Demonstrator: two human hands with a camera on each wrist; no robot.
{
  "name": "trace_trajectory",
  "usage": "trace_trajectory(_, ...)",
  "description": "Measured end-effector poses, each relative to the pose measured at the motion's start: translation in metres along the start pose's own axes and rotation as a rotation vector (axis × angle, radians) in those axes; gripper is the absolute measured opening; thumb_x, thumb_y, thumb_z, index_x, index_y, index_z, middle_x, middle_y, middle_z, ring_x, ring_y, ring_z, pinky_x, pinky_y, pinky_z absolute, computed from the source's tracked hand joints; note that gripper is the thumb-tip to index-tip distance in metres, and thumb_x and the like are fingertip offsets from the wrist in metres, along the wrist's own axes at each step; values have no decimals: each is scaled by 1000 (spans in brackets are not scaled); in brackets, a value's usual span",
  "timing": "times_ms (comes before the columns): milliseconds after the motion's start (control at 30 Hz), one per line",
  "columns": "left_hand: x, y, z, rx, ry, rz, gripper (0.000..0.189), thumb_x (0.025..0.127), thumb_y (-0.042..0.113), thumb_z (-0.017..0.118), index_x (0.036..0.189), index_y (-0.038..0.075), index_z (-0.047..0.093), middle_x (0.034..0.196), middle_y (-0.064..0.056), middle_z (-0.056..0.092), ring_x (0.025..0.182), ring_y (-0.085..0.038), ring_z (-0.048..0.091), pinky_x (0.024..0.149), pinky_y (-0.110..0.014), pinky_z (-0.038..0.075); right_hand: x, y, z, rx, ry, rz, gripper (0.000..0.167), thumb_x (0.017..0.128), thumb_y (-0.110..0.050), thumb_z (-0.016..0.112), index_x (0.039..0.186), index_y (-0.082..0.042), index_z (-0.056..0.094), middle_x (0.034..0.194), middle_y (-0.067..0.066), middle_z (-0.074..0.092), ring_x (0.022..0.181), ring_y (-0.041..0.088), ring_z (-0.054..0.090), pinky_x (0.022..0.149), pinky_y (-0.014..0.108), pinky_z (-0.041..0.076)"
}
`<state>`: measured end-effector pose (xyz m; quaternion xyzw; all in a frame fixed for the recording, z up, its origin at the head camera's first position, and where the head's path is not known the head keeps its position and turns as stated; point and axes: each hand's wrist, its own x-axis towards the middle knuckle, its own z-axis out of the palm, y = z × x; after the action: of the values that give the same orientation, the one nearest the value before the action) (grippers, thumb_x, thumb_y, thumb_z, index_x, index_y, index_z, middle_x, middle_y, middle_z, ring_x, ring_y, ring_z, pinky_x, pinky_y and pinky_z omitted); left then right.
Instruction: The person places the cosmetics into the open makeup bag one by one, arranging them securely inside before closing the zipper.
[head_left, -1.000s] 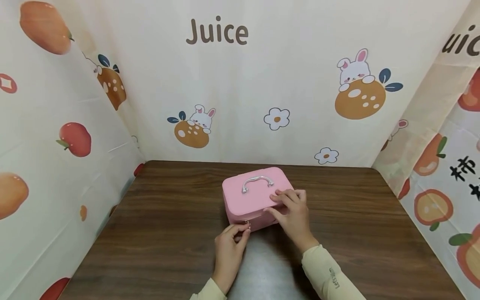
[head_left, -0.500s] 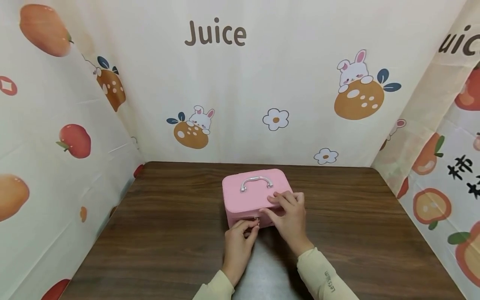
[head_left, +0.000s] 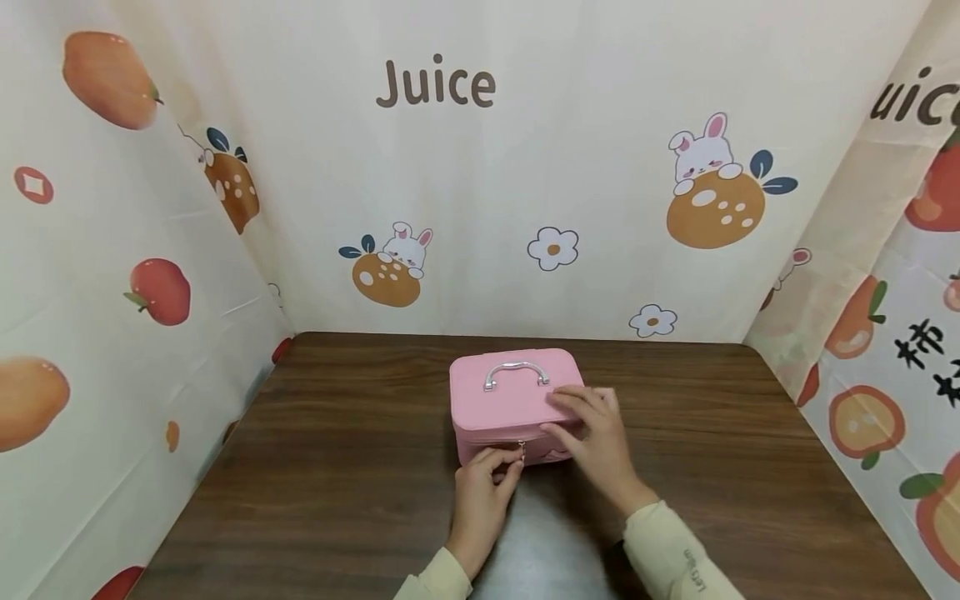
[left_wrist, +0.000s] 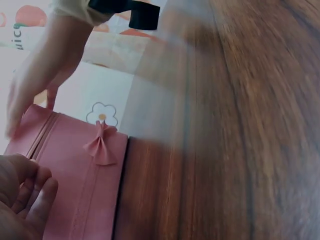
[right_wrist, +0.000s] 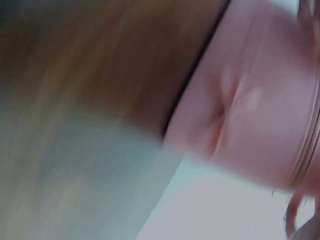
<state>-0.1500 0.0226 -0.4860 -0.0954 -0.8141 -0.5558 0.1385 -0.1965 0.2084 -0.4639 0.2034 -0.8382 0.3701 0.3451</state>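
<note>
A pink vanity case (head_left: 487, 406) with a silver handle (head_left: 517, 369) on its lid sits upright on the table. At the middle of its front, my left hand (head_left: 480, 504) pinches the small metal zipper pull (head_left: 522, 447). My right hand (head_left: 603, 442) grips the lid's front right corner, fingers on top and thumb at the front edge. In the left wrist view, the zipper seam (left_wrist: 44, 134) runs along the case, and a pink bow (left_wrist: 102, 146) decorates its front. The right wrist view is blurred but shows the bow (right_wrist: 223, 112) too.
The case stands toward the back of a dark wooden table (head_left: 337, 467). Behind it hangs a white curtain (head_left: 480, 167) printed with fruit and rabbits, and similar cloth (head_left: 82, 417) closes off both sides.
My left hand has slid rightward along the front with the zipper pull. The case has turned slightly, its front now squarer to me. My right hand stays at the lid's corner.
</note>
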Motion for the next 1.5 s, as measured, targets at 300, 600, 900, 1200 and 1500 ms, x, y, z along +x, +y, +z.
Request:
trace_trajectory(300,-2,-4,0,-15,8,-23,9,86,6,74,93,9,78,93,3,73,79,-5,67,64,-16,54,-7,29,-21,41,-126,18,56,68,-9,88,121,-15,71,129,2,65,117,21,54,105,15,33)
trace_trajectory(600,-2,-3,-3,-29,72,-7,10,85,2,74,94,5,78,92,2,73,77,-5,68,62,-16,55,-12,16,-9,35,50,-16,41,74,-28,86,110,-11,75,117,6,70,102,23,55,94,16,37)
trace_trajectory(900,-2,-1,-3,-15,80,-4,10,86,2,73,95,6,77,94,2,73,79,-5,68,63,-16,55,-14,8,-3,42,96,-12,40,76,-30,84,109,-9,76,115,8,71,100,25,55,92,19,37)
trace_trajectory(1200,-3,6,9,-40,19,5,10,87,3,72,95,5,77,95,-1,74,80,-7,69,65,-16,55,-16,9,-4,36,95,1,40,75,-27,85,110,-9,76,116,8,71,100,25,55,92,20,37)
trace_trajectory(1500,-3,14,30,-23,-31,45,9,86,1,72,93,5,77,95,-1,74,80,-5,68,67,-13,53,-17,8,-3,37,99,15,40,76,-29,85,110,-10,76,117,6,70,103,24,55,93,19,37)
